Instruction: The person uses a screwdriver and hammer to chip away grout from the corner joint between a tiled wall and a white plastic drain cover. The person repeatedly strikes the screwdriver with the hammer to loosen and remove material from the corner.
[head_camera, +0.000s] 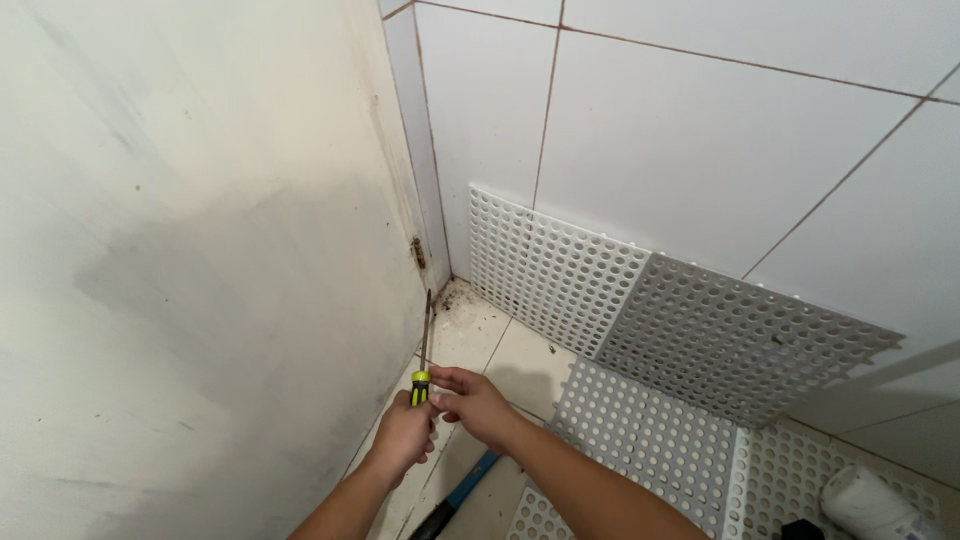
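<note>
I see the left hand (402, 436) fisted on the screwdriver (423, 352) handle, right hand (472, 402) pinching it just above, by the door's bottom edge. Risk, imo: tip skids off the rusty hinge (417, 252) (poor bite) & gouges the door (200, 250).

we are looking at a white door (190, 260), stained grey and carrying a rusty hinge (417, 252) at its edge. large white wall tiles (700, 130) are meeting pale floor tiles (520, 365); dirt is gathering in the corner (452, 296). perforated white mats (640, 310) are leaning against the wall and lying on the floor.
</note>
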